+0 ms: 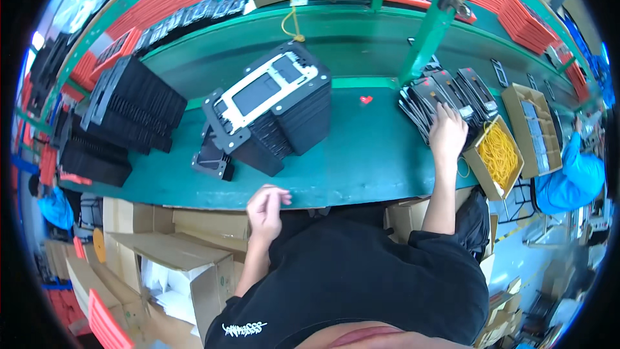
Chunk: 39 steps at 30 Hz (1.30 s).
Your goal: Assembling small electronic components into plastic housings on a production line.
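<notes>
My right hand (pixel 449 130) reaches to the stacks at the right of the bench, its fingers bent down on a flat dark rectangular panel (pixel 425 92). More such panels (pixel 476 88) lean in rows beside it. My left hand (pixel 265 209) hovers by the bench's front edge, fingers curled together, with nothing visible in them. Beyond it rises a tall stack of black trays (pixel 308 116), tilted at an angle. On top lies a white-edged rectangular frame (pixel 258 94) with a dark middle. A small black tray piece (pixel 214 159) sits at the stack's near left.
More black tray stacks (pixel 132 103) stand on the left of the green bench (pixel 361 155). A cardboard box of yellow bands (pixel 499 155) and a divided carton (pixel 535 130) are at the right. A green post (pixel 431 35) rises behind the panels. Open cartons (pixel 171 252) stand below the bench.
</notes>
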Motion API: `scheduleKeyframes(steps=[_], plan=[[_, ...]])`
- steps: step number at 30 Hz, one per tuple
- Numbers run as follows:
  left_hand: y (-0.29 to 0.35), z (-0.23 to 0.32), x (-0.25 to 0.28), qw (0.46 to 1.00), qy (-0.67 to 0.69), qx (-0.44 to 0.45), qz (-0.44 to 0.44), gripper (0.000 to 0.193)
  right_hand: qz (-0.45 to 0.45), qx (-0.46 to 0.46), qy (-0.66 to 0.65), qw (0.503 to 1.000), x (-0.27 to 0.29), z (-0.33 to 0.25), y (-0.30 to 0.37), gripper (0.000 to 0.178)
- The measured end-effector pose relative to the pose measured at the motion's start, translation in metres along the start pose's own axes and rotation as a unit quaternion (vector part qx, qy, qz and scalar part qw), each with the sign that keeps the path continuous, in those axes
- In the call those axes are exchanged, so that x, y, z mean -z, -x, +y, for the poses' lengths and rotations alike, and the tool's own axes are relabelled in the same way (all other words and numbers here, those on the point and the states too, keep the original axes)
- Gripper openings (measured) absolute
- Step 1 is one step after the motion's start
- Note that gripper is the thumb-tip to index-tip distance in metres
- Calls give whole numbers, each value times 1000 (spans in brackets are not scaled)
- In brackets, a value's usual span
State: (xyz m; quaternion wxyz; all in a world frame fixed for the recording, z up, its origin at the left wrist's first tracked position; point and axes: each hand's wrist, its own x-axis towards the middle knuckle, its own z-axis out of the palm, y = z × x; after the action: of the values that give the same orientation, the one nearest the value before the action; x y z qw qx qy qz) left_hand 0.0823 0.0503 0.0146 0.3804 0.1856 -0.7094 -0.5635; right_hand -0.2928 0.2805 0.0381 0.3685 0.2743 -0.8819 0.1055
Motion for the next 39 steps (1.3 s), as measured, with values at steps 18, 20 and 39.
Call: scheduleKeyframes(steps=[18, 20, 39], plan=[[-10, 34, -54, 970, 15, -36, -241, 21, 39, -56, 15, 998, -2, 37, -38, 23], [-4, 34, -50, 972, 6, -12, -235, 21, -25, -34, 39, 998, -2, 35, -40, 23], [-52, 9, -86, 961, 103, -143, -211, 82, -19, 177, -597, 782, 109, -174, 47, 20]])
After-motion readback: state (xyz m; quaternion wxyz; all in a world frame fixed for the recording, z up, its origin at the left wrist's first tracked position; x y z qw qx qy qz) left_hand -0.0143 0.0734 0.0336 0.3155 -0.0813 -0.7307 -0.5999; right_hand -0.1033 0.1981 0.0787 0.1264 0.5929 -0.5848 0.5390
